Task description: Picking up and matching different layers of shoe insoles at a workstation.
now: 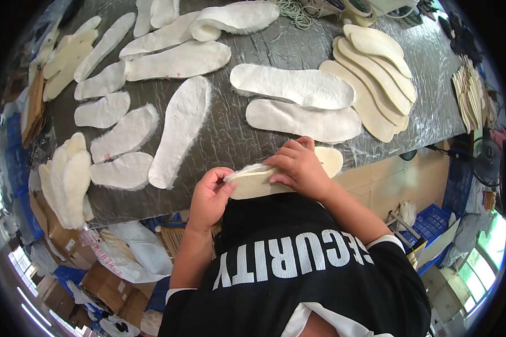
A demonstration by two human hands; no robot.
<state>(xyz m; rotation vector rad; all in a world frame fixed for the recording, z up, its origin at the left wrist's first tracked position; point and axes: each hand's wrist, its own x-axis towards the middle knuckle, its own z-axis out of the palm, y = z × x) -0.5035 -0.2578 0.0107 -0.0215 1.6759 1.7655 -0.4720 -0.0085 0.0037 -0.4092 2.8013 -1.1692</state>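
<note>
1. Holding 1 cream insole [289,177] at the near edge of the table [236,135], both hands work just above the person's black shirt [298,264].
2. Left hand [211,196]: fingers curled shut, pinching the insole's left end, where a fringe of white fleece lining [246,168] shows.
3. Right hand [298,168]: fingers spread flat and pressed on top of the insole, not wrapped round it; its right end juts out beyond the hand.
4. Fleece and board appear to be 2 layers; the join is hidden by the fingers.
5. Just beyond the hands lie 2 fleece-faced insoles [298,101] side by side.
6. To the right, a fanned stack of plain beige insoles [374,78].
7. Further fleece pieces [123,135] cover the left half of the table.
</note>
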